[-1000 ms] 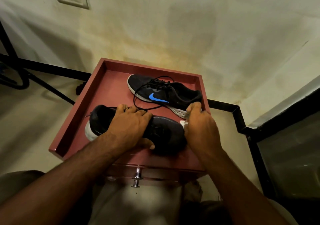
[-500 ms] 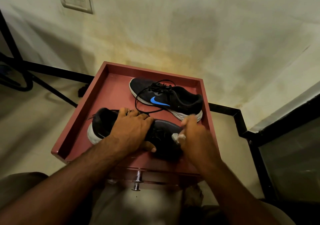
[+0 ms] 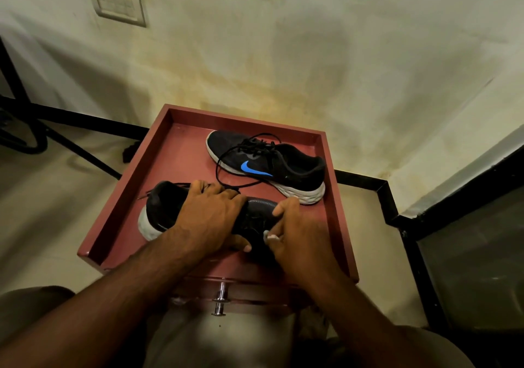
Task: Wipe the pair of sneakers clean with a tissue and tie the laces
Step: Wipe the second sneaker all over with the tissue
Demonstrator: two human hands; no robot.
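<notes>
Two black sneakers lie on a red tray-like table top (image 3: 119, 197). The near sneaker (image 3: 161, 211) has its heel to the left; my left hand (image 3: 209, 214) presses down over its middle and grips it. My right hand (image 3: 300, 240) rests on its toe and pinches a small white tissue (image 3: 270, 237) against the shoe. The far sneaker (image 3: 286, 166), with a blue swoosh and white sole, sits untouched toward the back right, its black laces (image 3: 226, 157) loose and trailing toward the near shoe.
The red top has raised rims and a drawer with a metal knob (image 3: 219, 302) at the front. A stained wall rises behind, with a switch plate (image 3: 117, 1) at upper left. Black metal bars (image 3: 71, 146) run at left; a dark panel (image 3: 470, 226) stands at right.
My right hand with the tissue has slid from the far side of the toe toward me and down over the toe. My left hand keeps its hold on the near sneaker.
</notes>
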